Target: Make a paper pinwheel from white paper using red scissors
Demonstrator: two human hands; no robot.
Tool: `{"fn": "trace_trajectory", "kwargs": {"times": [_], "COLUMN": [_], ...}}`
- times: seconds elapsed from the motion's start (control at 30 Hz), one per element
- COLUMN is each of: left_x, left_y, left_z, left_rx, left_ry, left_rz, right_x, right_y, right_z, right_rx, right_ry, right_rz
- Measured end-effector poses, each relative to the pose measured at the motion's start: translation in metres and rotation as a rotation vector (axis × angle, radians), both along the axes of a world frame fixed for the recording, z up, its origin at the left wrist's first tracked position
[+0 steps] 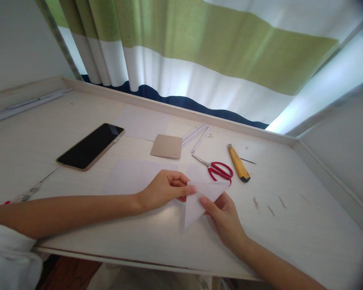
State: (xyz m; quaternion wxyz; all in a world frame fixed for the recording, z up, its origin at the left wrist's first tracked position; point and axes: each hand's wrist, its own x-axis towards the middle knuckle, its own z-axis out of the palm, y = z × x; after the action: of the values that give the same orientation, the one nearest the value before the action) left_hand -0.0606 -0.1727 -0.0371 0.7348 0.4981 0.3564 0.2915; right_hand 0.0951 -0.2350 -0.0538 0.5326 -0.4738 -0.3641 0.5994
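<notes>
A white sheet of paper (196,205), folded into a triangle, is held just above the table in front of me. My left hand (172,186) pinches its left corner between thumb and fingers. Lower on the right, my right hand (223,215) grips the sloping edge, thumb on top and fingers beneath. The paper's right tip reaches the handles of red-handled scissors (219,169), which lie just beyond it with their blades toward the upper left. Parts of the fingers under the paper are hidden.
A phone (92,146) lies at left, near white paper sheets (143,121). A brown card square (167,146) and paper strips (196,135) are at centre back. To the right are a yellow box cutter (238,163), a thin dark rod (248,160) and wood shavings (270,210). A curtain (193,36) hangs behind.
</notes>
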Motion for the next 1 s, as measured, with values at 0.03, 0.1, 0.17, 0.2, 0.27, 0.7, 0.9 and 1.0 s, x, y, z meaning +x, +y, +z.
{"fn": "trace_trajectory", "kwargs": {"times": [0.03, 0.1, 0.17, 0.2, 0.27, 0.7, 0.9, 1.0], "left_x": [0.0, 0.0, 0.0, 0.0001, 0.0001, -0.0008, 0.0001, 0.0001], "left_y": [0.0, 0.0, 0.0, 0.0, 0.0001, 0.0011, 0.0002, 0.0001], "left_z": [0.0003, 0.0006, 0.0, -0.0007, -0.0024, -0.0035, -0.0008, 0.0], "left_rx": [0.001, 0.002, -0.001, -0.002, -0.002, 0.044, 0.05, 0.052], "left_ry": [0.005, 0.008, 0.01, 0.011, 0.012, 0.006, 0.022, 0.027], "left_rz": [0.0, -0.001, -0.006, -0.008, -0.011, -0.027, -0.014, -0.014], "right_x": [0.0001, 0.0005, 0.001, 0.0011, 0.0013, 0.0014, 0.0013, 0.0018], "right_y": [-0.0001, -0.0003, -0.0002, -0.0001, 0.0002, 0.0023, 0.0013, 0.0013], "right_z": [0.0, 0.0, -0.0002, -0.0003, -0.0007, -0.0002, -0.0008, -0.0002], "right_rx": [0.0, -0.003, -0.009, -0.011, -0.012, -0.035, -0.027, -0.034], "right_ry": [-0.002, -0.006, -0.01, -0.017, -0.029, -0.06, -0.037, -0.035], "right_rz": [-0.001, -0.007, -0.012, -0.016, -0.021, -0.042, -0.017, -0.013]}}
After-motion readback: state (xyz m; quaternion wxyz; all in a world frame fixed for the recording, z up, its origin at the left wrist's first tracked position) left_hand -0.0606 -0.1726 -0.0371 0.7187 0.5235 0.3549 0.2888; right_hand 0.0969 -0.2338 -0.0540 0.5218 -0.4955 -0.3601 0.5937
